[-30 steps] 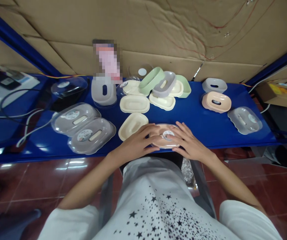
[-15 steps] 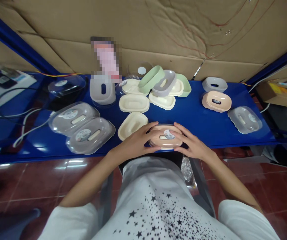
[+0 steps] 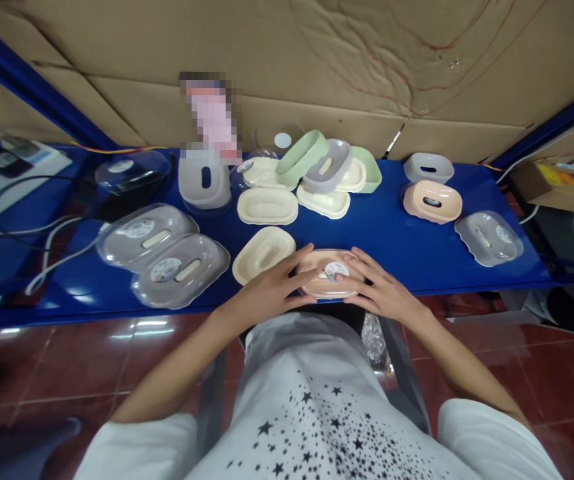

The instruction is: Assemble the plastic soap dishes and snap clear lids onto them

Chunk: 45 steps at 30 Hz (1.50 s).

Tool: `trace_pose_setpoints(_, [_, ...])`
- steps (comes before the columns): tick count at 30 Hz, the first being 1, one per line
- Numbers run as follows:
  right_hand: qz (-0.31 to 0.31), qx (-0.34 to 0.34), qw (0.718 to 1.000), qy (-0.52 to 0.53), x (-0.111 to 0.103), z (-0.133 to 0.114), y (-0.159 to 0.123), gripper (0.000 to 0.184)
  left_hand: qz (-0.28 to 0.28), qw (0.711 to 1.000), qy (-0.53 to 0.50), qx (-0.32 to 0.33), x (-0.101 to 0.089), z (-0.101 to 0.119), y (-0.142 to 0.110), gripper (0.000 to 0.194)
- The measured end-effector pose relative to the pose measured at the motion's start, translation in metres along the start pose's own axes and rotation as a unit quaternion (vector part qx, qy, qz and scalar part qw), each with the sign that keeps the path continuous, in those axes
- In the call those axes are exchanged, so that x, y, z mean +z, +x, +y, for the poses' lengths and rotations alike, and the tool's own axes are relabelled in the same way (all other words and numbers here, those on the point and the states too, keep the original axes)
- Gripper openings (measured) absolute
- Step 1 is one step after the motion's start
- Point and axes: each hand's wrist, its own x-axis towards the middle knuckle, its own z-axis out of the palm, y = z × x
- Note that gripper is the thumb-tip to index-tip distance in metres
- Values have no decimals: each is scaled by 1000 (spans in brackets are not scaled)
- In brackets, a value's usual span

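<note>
At the front edge of the table lies a peach oval plastic box [image 3: 311,287] with a clear lid and a round printed sticker. My left hand [image 3: 279,283] grips its left end, fingers curved over the lid and thumb low at the near side. Around the right end is my right hand [image 3: 384,287], its fingers across the lid and partly over the sticker. Just left of the box, a cream oval tray [image 3: 263,255] sits close to my left fingers. Further back is a second cream tray [image 3: 267,206].
Two lidded grey boxes [image 3: 181,270] lie left. Green and grey oval parts [image 3: 303,159] are heaped at the back. At right stand a peach shell [image 3: 434,200], a grey shell [image 3: 429,167] and a lidded grey box [image 3: 489,237]. Cables [image 3: 54,257] run along the far left.
My right fingers have shifted slightly over the lid and now cover more of its sticker area. The cream tray beside my left hand has turned slightly and moved a little left.
</note>
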Motion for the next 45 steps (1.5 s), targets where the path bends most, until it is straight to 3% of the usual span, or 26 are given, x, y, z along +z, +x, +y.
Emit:
trace_pose_setpoints(3, [6,27,999,25,-9,5,-9,81,-2,998,69,-7,-8,8,-3,66])
trace_pose_setpoints(6, [51,106,993,9,-24,20,-35,77,47,986,151,-57,-16,14,-18,64])
trace_pose_setpoints(9, [95,196,975,-53,-43,39,-69,70,75,966,208,-133,-19,17,-37,60])
trace_pose_setpoints(12, [99,269,948,-135,-61,50,-83,68,57,964,216,-146,-14,20,-46,48])
trace_pose_setpoints(15, [134,275,938,-163,-66,48,-64,67,42,973,194,-115,-6,26,-40,38])
trace_pose_setpoints(17, [138,238,950,-148,-59,44,-34,60,22,982,171,-76,-1,30,-32,40])
trace_pose_setpoints(20, [70,179,974,-122,-35,41,20,56,-5,988,151,-29,5,35,-21,47])
trace_pose_setpoints(24, [0,157,982,-107,-5,47,75,58,-2,986,162,-31,6,29,-23,49])
trace_pose_setpoints(27, [-26,136,987,-79,-1,50,89,52,30,983,172,-59,4,20,-34,46])
trace_pose_setpoints(31, [-9,117,992,-43,-26,62,78,41,83,976,175,-103,3,11,-47,42])
trace_pose_setpoints(34, [4,247,962,-120,-63,91,60,40,101,972,171,-122,4,9,-50,42])
trace_pose_setpoints(36, [-21,381,904,-193,-89,115,48,44,104,973,162,-127,4,9,-50,42])
trace_pose_setpoints(38, [-48,465,856,-219,-110,134,36,45,103,975,151,-125,4,10,-49,39])
trace_pose_setpoints(41, [-82,503,835,-209,-124,150,25,47,95,981,128,-115,5,13,-47,35])
trace_pose_setpoints(45, [-105,479,850,-191,-119,161,24,51,62,989,92,-99,8,17,-42,40])
